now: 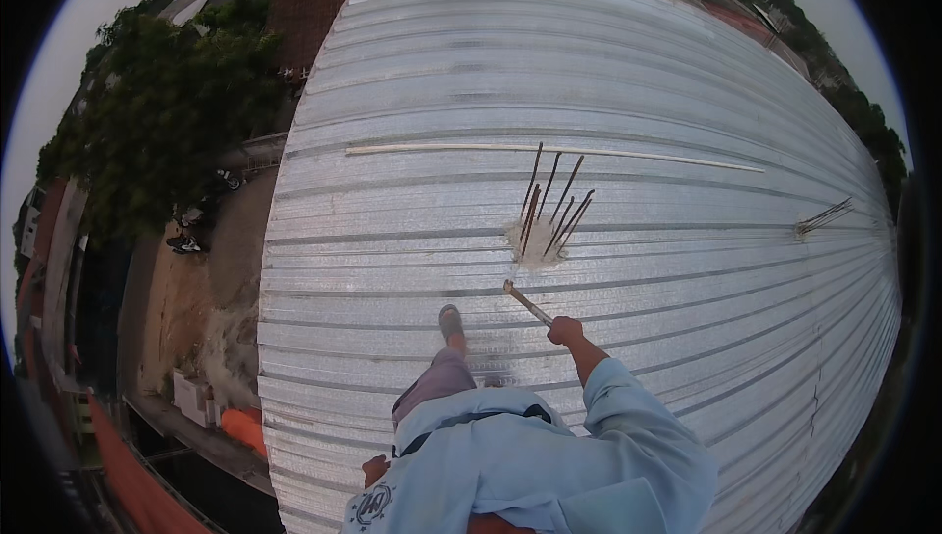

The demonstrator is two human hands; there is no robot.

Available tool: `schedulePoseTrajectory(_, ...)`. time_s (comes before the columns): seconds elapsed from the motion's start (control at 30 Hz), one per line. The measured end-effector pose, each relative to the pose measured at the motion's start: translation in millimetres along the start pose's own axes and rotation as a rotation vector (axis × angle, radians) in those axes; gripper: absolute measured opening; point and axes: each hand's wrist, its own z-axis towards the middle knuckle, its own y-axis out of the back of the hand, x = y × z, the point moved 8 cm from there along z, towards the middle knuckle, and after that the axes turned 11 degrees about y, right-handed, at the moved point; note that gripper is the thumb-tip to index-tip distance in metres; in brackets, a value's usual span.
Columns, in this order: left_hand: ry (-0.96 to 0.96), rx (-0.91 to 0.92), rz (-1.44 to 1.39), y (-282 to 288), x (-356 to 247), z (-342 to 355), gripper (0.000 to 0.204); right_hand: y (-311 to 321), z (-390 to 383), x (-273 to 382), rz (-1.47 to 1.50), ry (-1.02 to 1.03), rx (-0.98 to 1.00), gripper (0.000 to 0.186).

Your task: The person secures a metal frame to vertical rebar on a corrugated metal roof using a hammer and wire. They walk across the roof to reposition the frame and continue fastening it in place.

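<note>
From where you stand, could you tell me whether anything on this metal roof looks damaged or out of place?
Yes. A cluster of rusty rods sticks up through the corrugated roof from a rough pale patch, leaning unevenly. A second bent cluster pokes out near the right edge. The right hand holds a hammer pointed toward the patch.

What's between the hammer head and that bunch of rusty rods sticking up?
Only bare corrugated metal roof separates the hammer from the rods and their concrete patch, seen in the head view.

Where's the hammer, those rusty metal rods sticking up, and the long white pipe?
hammer [528,303], head view, middle of its handle.
rusty rods [549,202], head view, middle of the bundle.
long white pipe [549,151], head view, mid-length.
</note>
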Motion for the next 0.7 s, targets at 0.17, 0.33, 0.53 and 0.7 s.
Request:
schedulePoseTrajectory(0.17, -0.101, 0.065, 0.059, -133.6, -224.1, -3.5, 0.036, 35.0, 91.3, 38.8, 0.593, -0.131, 0.045, 0.035)
schedulePoseTrajectory(0.33, -0.466, 0.233, 0.274, -291.8, -493.9, -80.8, 0.039, 86.8, 155.4, 64.1, 0.546, -0.197, -0.036, 0.038)
schedulePoseTrajectory(0.53, -0.693, 0.299, 0.356, -494.1, -743.1, -191.0, 0.039, 149.2, 240.4, 96.1, 0.579, -0.353, 0.182, 0.031)
schedulePoseTrajectory(0.7, -0.720, 0.327, 0.480, -648.3, -877.3, -175.0, 0.038, 128.9, 384.4, 62.7, 0.732, -0.365, 0.253, 0.032)
